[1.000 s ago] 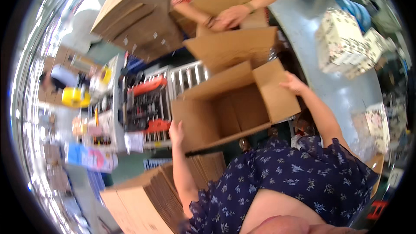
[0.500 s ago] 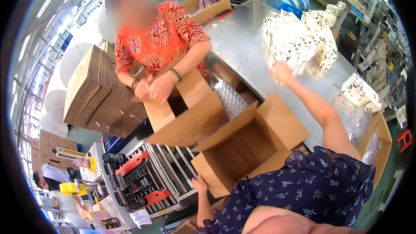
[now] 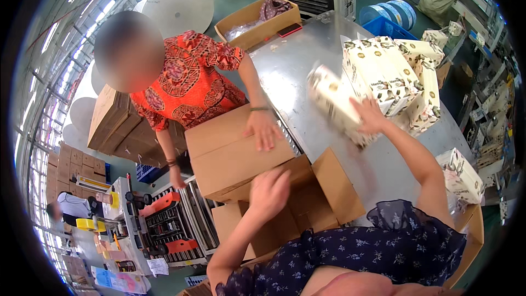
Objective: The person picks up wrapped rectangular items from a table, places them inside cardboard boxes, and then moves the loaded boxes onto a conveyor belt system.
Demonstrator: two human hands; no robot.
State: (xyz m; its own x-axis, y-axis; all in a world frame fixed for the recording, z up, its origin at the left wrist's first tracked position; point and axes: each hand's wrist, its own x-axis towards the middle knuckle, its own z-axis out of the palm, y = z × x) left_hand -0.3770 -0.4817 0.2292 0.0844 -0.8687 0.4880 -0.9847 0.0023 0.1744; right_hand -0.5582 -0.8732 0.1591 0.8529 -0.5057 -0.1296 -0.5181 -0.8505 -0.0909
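Note:
My right hand grips the near end of a white wrapped pack with a dark and gold print; the pack is tilted and blurred over the metal table. Beside it stand several like packs in a stack. My left hand is raised over the open cardboard box in front of me, its fingers bent and smeared by motion. A second carton, its top flaps folded down, lies just beyond. A co-worker's hand presses flat on that carton.
A roller conveyor runs at the left under the boxes. Flattened cartons are stacked behind the co-worker. A shallow box and a red phone-like item lie at the table's far end. Another pack stands at the right.
My right hand has drawn a pack leftward from the stack. My left hand has left the open box's side and risen over it. The co-worker's carton has gone from open to flaps down.

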